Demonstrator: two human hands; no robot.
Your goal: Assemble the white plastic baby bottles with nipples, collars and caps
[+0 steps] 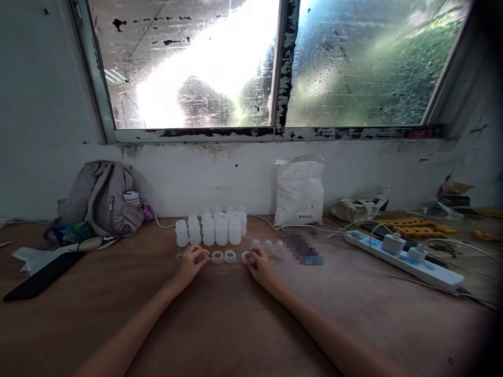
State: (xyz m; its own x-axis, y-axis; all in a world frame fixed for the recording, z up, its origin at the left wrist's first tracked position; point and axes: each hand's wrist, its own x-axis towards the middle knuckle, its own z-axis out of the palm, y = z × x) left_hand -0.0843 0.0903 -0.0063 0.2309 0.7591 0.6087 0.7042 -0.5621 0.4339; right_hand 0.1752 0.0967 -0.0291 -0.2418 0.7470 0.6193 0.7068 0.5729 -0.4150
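Note:
White screw rings lie on the brown table in a row, two of them between my hands: one ring point(217, 257) and another ring point(230, 256). My left hand point(190, 263) has its fingers closed around a ring at the left of the row, partly hidden by the fingers. At the right end, my right hand point(260, 264) pinches a ring point(245, 256) between thumb and fingers. Behind the rings stand several frosted baby bottles point(209, 230), upright in rows, some at the back topped with teats. Clear dome caps point(268, 247) sit just beyond my right hand.
A grey backpack point(104, 196) leans against the wall at left, with a black flat object point(43, 275) nearer me. A white plastic bag point(299, 192) stands at the back. To the right, a power strip point(408, 264) with chargers and loose cables crosses the table. Yellow parts point(422, 228) lie beyond it.

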